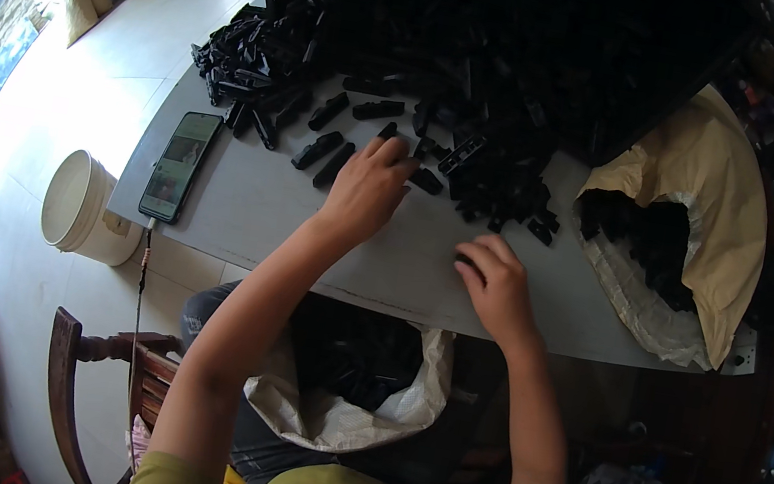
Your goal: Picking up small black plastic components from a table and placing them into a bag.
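Black plastic pieces (318, 151), long and narrow, lie loose on the grey table (285, 246) in front of me. Among them is my left hand (367, 186), its fingers bent down and closed on a black plastic piece (387, 130) whose end shows past the fingertips. Another black piece lies right beside those fingers. Nearer the table's front edge, my right hand (500, 285) hovers with thumb and fingers curled together; whatever is between them is too small to tell. On my lap a white woven sack (423, 400) gapes, with dark pieces inside.
A large dark heap (507, 185) of pieces covers the table's far side. At the right stands an open paper-covered sack (719, 193) of black pieces. A cabled phone (181, 167) lies at the left edge, above a cream bucket (97, 216) and a wooden chair (62, 373).
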The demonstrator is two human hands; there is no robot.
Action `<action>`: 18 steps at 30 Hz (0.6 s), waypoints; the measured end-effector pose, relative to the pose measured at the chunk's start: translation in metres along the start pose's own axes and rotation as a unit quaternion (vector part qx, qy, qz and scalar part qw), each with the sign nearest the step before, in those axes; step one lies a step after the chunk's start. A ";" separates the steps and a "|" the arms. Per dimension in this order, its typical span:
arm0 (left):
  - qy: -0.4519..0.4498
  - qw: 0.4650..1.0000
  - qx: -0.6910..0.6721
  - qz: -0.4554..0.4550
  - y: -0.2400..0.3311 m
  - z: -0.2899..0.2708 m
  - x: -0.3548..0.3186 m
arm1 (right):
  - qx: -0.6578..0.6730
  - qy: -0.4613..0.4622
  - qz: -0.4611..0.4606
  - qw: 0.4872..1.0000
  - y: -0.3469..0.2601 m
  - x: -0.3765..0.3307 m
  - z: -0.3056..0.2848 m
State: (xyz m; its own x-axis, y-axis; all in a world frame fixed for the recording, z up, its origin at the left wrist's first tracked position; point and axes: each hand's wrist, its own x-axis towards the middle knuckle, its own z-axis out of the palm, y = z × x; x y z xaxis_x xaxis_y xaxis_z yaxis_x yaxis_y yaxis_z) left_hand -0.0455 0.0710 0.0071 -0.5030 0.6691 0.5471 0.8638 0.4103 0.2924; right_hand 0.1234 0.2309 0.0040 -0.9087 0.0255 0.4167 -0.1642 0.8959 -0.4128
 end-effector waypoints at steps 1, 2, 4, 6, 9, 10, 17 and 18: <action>0.001 1.000 0.000 0.001 -0.002 0.002 0.003 | 0.085 0.021 0.059 0.994 0.002 -0.001 0.000; -0.047 0.999 -0.013 -0.021 -0.004 0.002 0.006 | 0.169 0.042 0.116 0.978 0.003 -0.002 0.001; -0.096 0.994 -0.024 -0.041 -0.003 -0.001 0.004 | 0.181 0.068 0.120 0.974 0.009 -0.006 0.000; -0.138 0.984 -0.102 -0.037 0.008 -0.012 -0.012 | 0.256 0.043 0.204 0.944 0.015 -0.012 -0.004; -0.140 0.978 -0.151 -0.015 0.018 -0.022 -0.038 | 0.169 0.028 0.132 0.976 0.014 -0.006 0.003; -0.140 0.978 -0.151 -0.015 0.020 -0.024 -0.039 | 0.106 0.023 0.079 0.991 0.012 -0.002 0.004; -0.100 0.986 -0.130 0.032 0.016 -0.026 -0.033 | -0.065 0.055 0.184 0.979 -0.020 -0.010 -0.004; -0.130 0.977 -0.167 0.027 0.016 -0.026 -0.033 | -0.066 0.055 0.185 0.979 -0.020 -0.011 -0.001</action>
State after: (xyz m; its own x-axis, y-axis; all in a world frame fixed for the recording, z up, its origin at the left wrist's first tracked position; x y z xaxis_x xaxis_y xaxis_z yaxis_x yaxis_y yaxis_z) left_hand -0.0141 0.0395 0.0139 -0.4087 0.8367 0.3645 0.8288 0.1729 0.5322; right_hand 0.1371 0.2131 0.0087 -0.8488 0.3999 0.3459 0.2260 0.8658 -0.4464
